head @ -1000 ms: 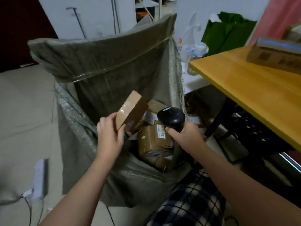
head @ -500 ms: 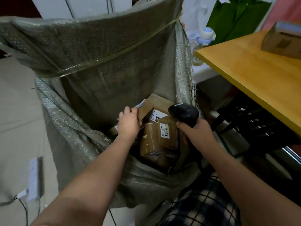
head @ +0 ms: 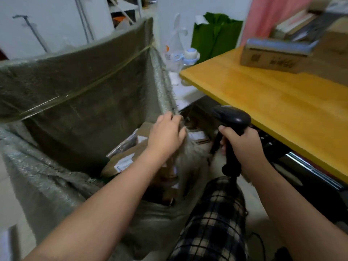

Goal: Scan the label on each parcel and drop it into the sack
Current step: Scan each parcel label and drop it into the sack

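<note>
Now your left hand curls its fingers round the rim of the sack, parcels lying below them; your right hand grips the scanner.

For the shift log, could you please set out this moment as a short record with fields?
Left hand: fingers curled over the right edge of the grey-green woven sack
Right hand: grips the black handheld barcode scanner by its handle
Sack contents: brown cardboard parcels with white labels
Table: yellow wooden tabletop on the right, with a blurred brown cardboard box on it
Parcel in hand: none
</note>
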`<state>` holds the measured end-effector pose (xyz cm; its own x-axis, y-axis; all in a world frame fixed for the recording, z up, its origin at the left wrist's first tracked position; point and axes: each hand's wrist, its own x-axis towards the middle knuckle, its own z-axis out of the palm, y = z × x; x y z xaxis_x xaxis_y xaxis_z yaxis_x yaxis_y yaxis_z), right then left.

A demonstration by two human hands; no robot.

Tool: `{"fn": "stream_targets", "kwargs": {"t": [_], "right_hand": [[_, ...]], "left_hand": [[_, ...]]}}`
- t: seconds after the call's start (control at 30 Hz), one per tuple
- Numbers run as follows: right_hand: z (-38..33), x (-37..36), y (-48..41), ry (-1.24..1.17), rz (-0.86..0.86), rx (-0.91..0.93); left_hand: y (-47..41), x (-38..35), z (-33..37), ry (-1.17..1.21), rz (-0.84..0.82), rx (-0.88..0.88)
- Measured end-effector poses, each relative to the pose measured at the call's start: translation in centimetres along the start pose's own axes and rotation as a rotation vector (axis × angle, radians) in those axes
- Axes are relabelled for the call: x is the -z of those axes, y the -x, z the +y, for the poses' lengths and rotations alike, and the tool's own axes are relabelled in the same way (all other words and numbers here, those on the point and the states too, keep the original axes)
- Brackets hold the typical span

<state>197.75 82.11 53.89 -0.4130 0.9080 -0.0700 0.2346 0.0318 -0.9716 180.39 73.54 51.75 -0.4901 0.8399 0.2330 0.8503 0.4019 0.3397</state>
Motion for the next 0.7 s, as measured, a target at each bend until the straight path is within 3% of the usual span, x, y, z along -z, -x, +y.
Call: {"fn": "stream_targets", "kwargs": {"t": [0.17,0.37,0.7], "right_hand": [[-1.2,10.3,1.8,0.049,0.169,-0.01],[-1.3,24.2,4.8,0.033,0.513,-0.043],[-0.3,38.7,8.3,0.06,0.868,-0.076]], "left_hand": [[-2.4,-0.1,11.4,-0.037,-0.015,-0.314],[-3.7,-2.5,27.7,0.065,-0.11,-0.611],[-4.5,-7.3,44.1,0.234,-0.212,-0.829]]}}
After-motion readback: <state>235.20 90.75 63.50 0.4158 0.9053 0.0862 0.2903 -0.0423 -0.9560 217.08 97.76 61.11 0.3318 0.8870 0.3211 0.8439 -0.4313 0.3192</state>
